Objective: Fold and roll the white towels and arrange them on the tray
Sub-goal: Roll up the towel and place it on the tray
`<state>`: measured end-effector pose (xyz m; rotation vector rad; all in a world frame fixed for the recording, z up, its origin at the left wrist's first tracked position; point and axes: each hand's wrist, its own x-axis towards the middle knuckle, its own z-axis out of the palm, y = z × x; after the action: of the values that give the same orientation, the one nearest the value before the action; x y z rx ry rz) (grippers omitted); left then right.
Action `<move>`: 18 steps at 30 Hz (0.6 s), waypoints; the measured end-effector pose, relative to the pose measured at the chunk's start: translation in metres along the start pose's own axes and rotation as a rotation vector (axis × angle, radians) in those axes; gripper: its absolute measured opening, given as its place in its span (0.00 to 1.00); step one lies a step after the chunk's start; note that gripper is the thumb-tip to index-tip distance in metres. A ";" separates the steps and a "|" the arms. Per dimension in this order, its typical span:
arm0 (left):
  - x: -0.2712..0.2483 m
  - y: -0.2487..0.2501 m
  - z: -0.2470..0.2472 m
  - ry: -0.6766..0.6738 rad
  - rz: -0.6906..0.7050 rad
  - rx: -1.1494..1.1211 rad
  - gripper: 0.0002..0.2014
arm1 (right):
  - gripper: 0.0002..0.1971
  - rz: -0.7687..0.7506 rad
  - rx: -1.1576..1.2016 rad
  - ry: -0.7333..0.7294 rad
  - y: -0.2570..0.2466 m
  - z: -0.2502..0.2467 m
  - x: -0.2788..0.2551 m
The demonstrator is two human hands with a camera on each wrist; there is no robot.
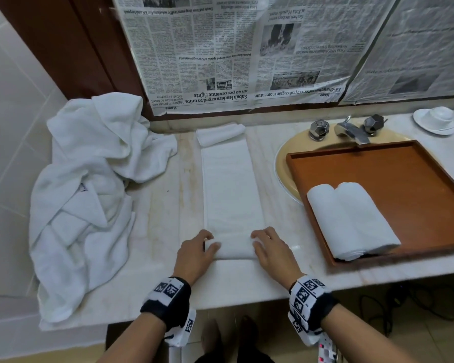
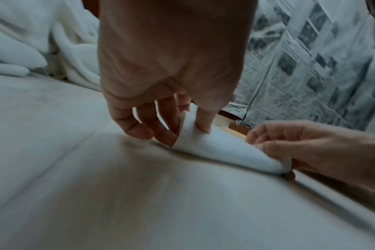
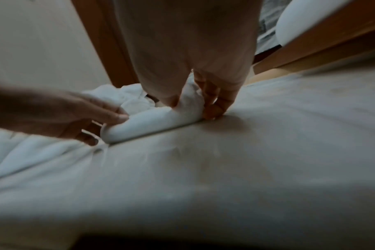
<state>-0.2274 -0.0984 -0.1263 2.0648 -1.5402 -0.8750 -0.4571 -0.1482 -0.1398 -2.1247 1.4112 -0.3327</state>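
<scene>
your two wrists, each in a black band with printed markers, sit nearest the lens at the near edge of the marble counter (image 1: 325, 273). your left hand (image 1: 194, 255) pinches the left end of the started roll, thumb over the cloth and fingers (image 2: 167, 121) curled under its lifted edge. your right hand (image 1: 273, 254) grips the right end the same way, thumb pressed into the cloth and fingers (image 3: 220, 104) curled round it.

counted from left to right:

one loose heap of white towels (image 1: 89, 195) covers the left end of the counter and hangs over its near edge; how many pieces are in it cannot be told.

one folded towel strip (image 1: 231, 184) lies flat in the middle, running from the back wall toward you. its far end is turned over on itself and its near end is the small roll between your hands. bare marble shows along both long sides of the strip, wider on the right.

one wooden tray (image 1: 404, 184) rests over the basin, its left rim just beside the bare marble. two rolled towels (image 1: 351, 218) lie side by side and touching in its near-left corner, their ends at the near rim. most of the tray floor to the right and behind them is bare wood.

one tap (image 1: 350, 131) with two faceted knobs stands behind the tray.

one white cup on a saucer (image 1: 435, 120) sits at the far right.

newspaper sheets (image 1: 247, 53) cover the wall behind.
</scene>
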 end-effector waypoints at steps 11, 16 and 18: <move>-0.017 0.002 0.022 0.132 0.234 0.421 0.10 | 0.13 -0.319 -0.317 -0.007 0.002 0.001 -0.008; -0.036 0.002 0.024 0.124 0.303 0.522 0.19 | 0.13 -0.177 -0.119 -0.043 0.000 -0.006 0.001; -0.036 -0.001 0.021 0.114 0.252 0.449 0.16 | 0.15 -0.075 0.020 -0.097 0.001 -0.014 0.004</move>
<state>-0.2476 -0.0632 -0.1335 2.0943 -2.0163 -0.3330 -0.4637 -0.1564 -0.1292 -2.1510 1.2711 -0.2673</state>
